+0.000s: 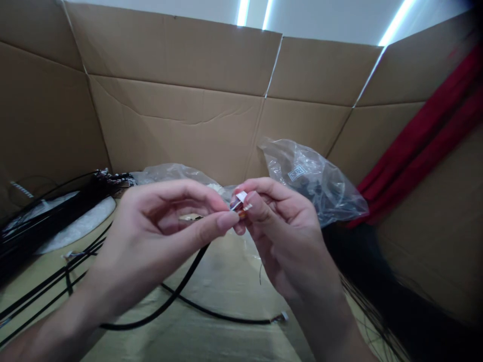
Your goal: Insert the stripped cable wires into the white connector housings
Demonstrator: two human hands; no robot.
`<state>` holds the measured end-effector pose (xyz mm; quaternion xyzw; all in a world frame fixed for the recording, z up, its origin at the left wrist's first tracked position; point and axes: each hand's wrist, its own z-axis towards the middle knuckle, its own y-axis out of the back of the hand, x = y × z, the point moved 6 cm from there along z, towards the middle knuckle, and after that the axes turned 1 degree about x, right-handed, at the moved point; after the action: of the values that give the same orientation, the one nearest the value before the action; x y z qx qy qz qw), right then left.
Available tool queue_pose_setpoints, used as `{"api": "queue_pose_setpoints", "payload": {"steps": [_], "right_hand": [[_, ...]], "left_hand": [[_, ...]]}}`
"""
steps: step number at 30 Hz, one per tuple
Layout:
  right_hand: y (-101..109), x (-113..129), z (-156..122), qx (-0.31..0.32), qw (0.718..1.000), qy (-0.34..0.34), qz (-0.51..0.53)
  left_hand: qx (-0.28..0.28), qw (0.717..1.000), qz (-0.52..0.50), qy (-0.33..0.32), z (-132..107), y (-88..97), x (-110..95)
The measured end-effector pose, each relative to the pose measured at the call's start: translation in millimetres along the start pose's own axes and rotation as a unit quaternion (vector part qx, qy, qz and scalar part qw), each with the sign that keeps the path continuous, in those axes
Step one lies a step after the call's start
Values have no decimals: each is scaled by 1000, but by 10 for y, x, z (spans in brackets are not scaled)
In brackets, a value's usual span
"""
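My left hand (169, 226) pinches the thin coloured wires (235, 205) at the end of a black cable (181, 289). Finger and thumb of my right hand (289, 231) are closed on a small white connector (242, 195) at those wires. The fingertips of both hands nearly meet, so how the wires sit in the connector is hidden. From below my left hand the cable curves down and loops across the table. A white plug (281, 318) lies on the table at the end of a black cable near my right wrist.
A bundle of black cables (45, 221) lies at the left, with several loose cables (49, 281) in front. Clear plastic bags (313, 176) rest against the cardboard wall (177, 110) at the back. Red cloth (418, 141) hangs at the right above dark strands (388, 286).
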<state>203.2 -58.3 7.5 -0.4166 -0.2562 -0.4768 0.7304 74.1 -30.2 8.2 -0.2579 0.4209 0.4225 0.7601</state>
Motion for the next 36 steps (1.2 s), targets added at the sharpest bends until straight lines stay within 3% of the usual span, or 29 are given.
{"api": "queue_pose_setpoints", "payload": {"steps": [3, 7, 12, 16, 18, 21, 25, 28, 34, 36], "right_hand": [[17, -12, -27, -32, 999, 16, -9], [22, -1, -70, -62, 998, 26, -19], [1, -3, -97, -83, 996, 23, -11], [-16, -21, -97, -88, 996, 28, 3], [-10, -42, -87, -92, 995, 26, 8], [13, -69, -52, -87, 996, 31, 7], [19, -78, 11, -35, 998, 52, -6], [21, -75, 27, 12, 997, 70, -3], [12, -83, 33, 79, 992, 93, -39], [7, -79, 42, 87, 990, 102, -50]], "left_hand": [[-123, 961, 192, -157, -164, -4, -194], [-142, 875, 367, -283, -350, -134, -347], [-158, 805, 439, -366, -408, -223, -426], [-156, 783, 467, -380, -394, -249, -389], [-143, 804, 457, -351, -379, -224, -348], [-133, 862, 409, -268, -350, -138, -284], [-122, 939, 276, -164, -271, -15, -231], [-60, 985, 151, -63, -166, 34, -142], [48, 996, 44, 54, -67, 108, 4], [53, 995, 11, 82, -52, 120, 60]]}}
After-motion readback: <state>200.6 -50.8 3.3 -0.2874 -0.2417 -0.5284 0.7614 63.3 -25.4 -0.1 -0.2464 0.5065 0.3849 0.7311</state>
